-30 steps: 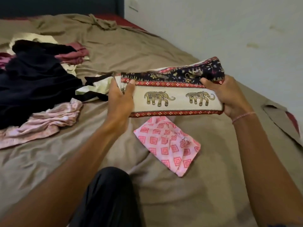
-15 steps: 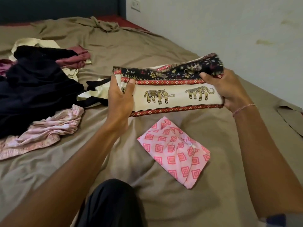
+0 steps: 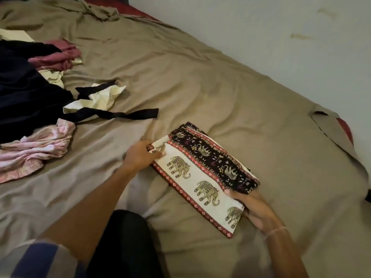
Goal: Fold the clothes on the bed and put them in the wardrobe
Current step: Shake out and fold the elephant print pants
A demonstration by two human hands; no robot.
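A folded elephant-print garment (image 3: pixel 202 177), cream with red borders and a black band, lies slantwise on the tan bedsheet (image 3: pixel 200 87). My left hand (image 3: pixel 140 156) holds its upper-left end, thumb on top of the cloth. My right hand (image 3: pixel 254 209) grips the lower-right end, thumb over the black band. The pink diamond-patterned cloth is out of sight. Unfolded clothes lie in a heap at the left: a black garment (image 3: pixel 22 87), a pale pink one (image 3: pixel 38 149), a maroon one (image 3: pixel 58 59) and a cream piece with black straps (image 3: pixel 100 99).
A white wall (image 3: pixel 281 37) runs along the right side of the bed. The sheet's corner (image 3: pixel 331 127) is turned back at the right, baring red mattress. My knee in black trousers (image 3: pixel 124 243) is at the bottom centre.
Both hands have brought the elephant-print garment down from mid-air onto the bed, where the pink diamond cloth lay. The camera now looks further down and right.
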